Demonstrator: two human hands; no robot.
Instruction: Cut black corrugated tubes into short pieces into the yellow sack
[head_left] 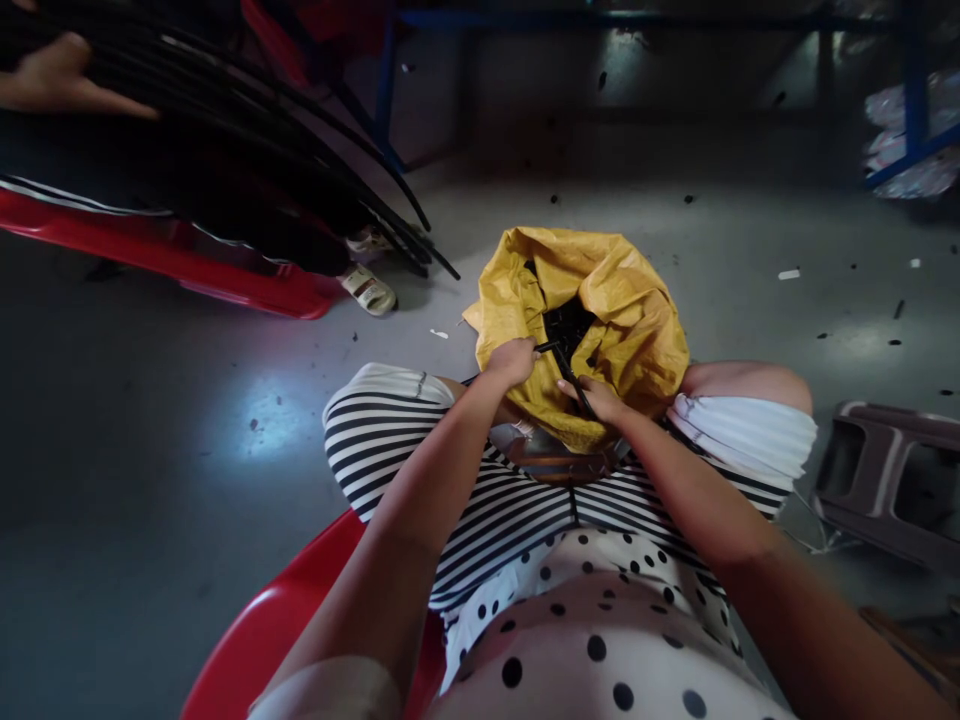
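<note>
Between the knees, at twelve o'clock from the lap, a yellow sack [600, 300] stands open on the floor. Left hand [512, 362] and right hand [596, 398] each pinch one thin black strip [564, 370] at its mouth. At ten o'clock, a co-worker's hand [56, 80] rests on long black tubes [247, 130].

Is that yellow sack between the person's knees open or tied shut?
Open: the yellow sack gapes at its mouth, showing dark pieces inside.
</note>
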